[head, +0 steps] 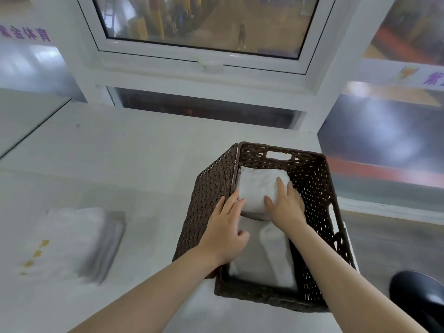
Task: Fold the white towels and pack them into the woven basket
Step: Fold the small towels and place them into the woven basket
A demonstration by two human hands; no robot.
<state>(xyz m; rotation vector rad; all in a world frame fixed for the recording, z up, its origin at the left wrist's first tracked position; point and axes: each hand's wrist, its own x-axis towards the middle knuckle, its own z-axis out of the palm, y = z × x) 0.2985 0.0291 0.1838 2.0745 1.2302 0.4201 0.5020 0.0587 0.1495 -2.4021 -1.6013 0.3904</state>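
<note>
basket (209, 193): dark brown weave | towels (258, 188): white | table (120, 152): pale grey

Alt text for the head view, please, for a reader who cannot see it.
Both hands press a folded white towel into the far end of a brown woven basket, the left hand at its near left side, the right hand flat on top. Another folded towel lies nearer inside; a white stack sits left on the table.

A white table (120, 152) runs far to a white-framed window (204, 32); glass panels (384, 140) right, grey floor (384, 236) below.
</note>
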